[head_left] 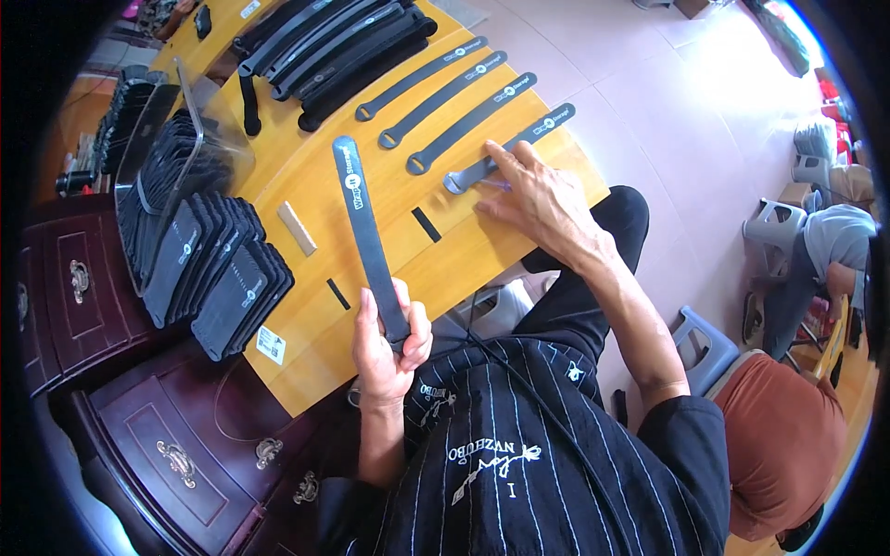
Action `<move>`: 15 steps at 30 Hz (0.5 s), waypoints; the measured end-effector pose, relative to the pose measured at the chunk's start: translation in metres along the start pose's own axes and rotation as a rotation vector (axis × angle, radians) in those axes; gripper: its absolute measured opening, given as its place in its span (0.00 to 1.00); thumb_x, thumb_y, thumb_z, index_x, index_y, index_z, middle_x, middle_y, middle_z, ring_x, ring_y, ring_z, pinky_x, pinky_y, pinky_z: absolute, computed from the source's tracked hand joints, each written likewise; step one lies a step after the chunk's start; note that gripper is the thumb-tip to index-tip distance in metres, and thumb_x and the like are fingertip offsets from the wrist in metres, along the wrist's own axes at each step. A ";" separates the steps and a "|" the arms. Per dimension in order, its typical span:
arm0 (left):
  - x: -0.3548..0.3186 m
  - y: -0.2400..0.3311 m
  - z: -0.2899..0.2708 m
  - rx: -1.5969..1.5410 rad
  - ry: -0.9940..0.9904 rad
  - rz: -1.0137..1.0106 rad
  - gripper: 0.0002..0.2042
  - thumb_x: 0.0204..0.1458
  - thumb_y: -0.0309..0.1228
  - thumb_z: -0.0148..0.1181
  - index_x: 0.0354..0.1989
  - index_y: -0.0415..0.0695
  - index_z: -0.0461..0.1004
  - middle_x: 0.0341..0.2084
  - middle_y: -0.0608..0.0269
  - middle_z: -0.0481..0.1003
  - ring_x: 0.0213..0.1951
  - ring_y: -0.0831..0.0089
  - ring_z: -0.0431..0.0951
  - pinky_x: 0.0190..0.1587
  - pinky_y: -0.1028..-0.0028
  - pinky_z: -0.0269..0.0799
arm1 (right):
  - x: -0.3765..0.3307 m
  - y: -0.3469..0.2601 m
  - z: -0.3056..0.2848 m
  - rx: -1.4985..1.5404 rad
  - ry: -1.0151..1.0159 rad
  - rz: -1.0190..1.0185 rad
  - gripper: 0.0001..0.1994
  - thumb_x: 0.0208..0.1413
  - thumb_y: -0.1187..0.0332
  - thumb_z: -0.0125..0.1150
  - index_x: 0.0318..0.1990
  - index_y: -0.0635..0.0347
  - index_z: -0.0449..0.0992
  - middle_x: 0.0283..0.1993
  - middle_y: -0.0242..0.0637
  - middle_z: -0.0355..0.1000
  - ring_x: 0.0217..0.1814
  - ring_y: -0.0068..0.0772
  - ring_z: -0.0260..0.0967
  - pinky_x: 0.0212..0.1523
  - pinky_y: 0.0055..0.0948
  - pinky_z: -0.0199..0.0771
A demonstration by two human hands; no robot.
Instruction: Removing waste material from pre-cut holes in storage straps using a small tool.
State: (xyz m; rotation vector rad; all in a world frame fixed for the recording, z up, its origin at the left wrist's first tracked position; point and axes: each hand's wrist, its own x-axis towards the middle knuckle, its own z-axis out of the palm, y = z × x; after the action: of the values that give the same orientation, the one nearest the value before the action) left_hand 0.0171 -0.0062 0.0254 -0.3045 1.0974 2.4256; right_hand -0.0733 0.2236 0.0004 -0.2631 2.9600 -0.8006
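Note:
My left hand (392, 338) is closed around the lower end of a long black strap (361, 227) with a rounded tip and white print. The strap stands up over the near part of the yellow table. On the right, my right hand (547, 204) rests over another black strap (552, 123), its index finger on it and its thumb apart below. A small purplish thing (498, 183) shows between those fingers, too blurred to name. Beside it lie three matching straps, one of them a looped strap (473, 125), side by side with rings at their near ends.
Stacks of black straps (324, 51) cover the far table (371, 176). At left, a clear bin (190, 139) holds bundled straps, with black packs (232, 278) before it. A wooden strip (297, 229) and short black strips (426, 225) lie nearby. Dark drawers (176, 445) flank the table.

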 end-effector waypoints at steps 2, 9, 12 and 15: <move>0.000 -0.001 0.002 0.000 -0.008 0.007 0.20 0.65 0.52 0.30 0.34 0.47 0.57 0.07 0.68 0.55 0.06 0.82 0.47 0.09 0.82 0.44 | 0.002 0.001 0.001 0.007 -0.024 0.022 0.33 0.47 0.55 0.66 0.60 0.57 0.63 0.40 0.44 0.67 0.41 0.42 0.73 0.39 0.35 0.74; -0.005 -0.003 -0.003 -0.042 -0.051 0.051 0.20 0.65 0.51 0.31 0.36 0.45 0.59 0.10 0.67 0.56 0.08 0.81 0.50 0.11 0.81 0.46 | -0.004 0.000 -0.009 -0.015 -0.088 -0.015 0.35 0.48 0.56 0.67 0.62 0.58 0.61 0.42 0.45 0.67 0.43 0.41 0.73 0.40 0.36 0.73; -0.004 -0.006 -0.013 -0.029 -0.128 0.084 0.21 0.64 0.51 0.33 0.42 0.45 0.62 0.16 0.60 0.63 0.14 0.75 0.61 0.18 0.77 0.59 | -0.009 0.002 -0.013 -0.049 -0.033 -0.029 0.32 0.51 0.56 0.63 0.62 0.56 0.62 0.41 0.43 0.68 0.43 0.40 0.72 0.41 0.37 0.73; -0.005 -0.008 -0.003 0.021 -0.080 0.145 0.19 0.65 0.48 0.36 0.48 0.44 0.62 0.22 0.56 0.67 0.20 0.69 0.68 0.24 0.72 0.66 | -0.007 0.006 -0.010 -0.079 0.002 -0.003 0.27 0.54 0.59 0.61 0.60 0.54 0.65 0.40 0.41 0.68 0.42 0.40 0.72 0.42 0.37 0.72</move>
State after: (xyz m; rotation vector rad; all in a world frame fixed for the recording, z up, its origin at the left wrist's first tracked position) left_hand 0.0253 -0.0054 0.0198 -0.1240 1.1447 2.5265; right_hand -0.0685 0.2351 0.0064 -0.2705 2.9981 -0.6854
